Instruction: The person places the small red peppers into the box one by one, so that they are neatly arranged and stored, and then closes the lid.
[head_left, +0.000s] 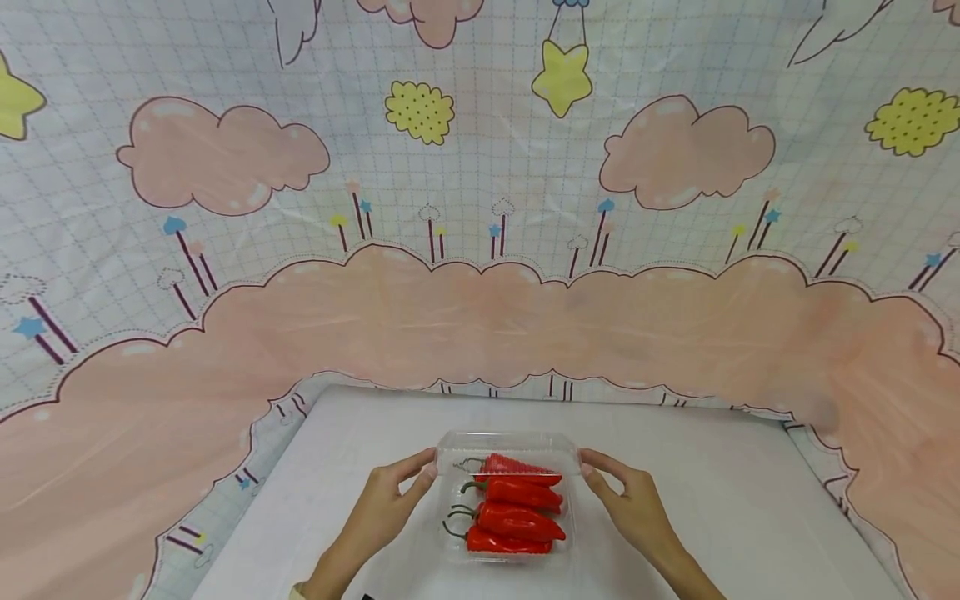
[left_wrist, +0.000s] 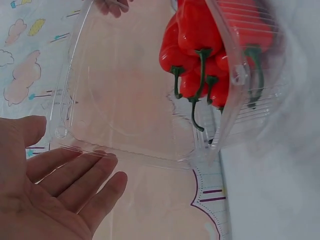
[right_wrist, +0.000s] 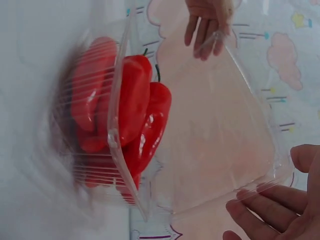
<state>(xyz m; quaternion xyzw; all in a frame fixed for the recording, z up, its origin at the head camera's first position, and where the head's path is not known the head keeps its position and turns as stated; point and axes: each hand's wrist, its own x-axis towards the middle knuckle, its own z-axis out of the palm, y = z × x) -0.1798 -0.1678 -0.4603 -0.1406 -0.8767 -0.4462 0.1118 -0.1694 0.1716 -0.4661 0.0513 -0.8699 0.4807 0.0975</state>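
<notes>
A clear plastic clamshell box [head_left: 568, 521] stands on the white table, holding several red peppers [head_left: 519, 522] with green stems. Its hinged lid [head_left: 517, 442] is raised and tilted up on the far side. My left hand [head_left: 384, 500] pinches the lid's left edge near a corner, thumb on one side and fingers on the other. At the opposite edge, my right hand [head_left: 633, 504] pinches the lid the same way. In the left wrist view the peppers [left_wrist: 200, 30] show through the ribbed wall and above the rim. The right wrist view shows their smooth ends.
The white table [head_left: 720, 467] extends on both sides of the box. Behind and beside it hangs a cloth [head_left: 480, 325] printed with pink clouds and stars. A small dark object [head_left: 367, 597] shows at the bottom edge of the head view.
</notes>
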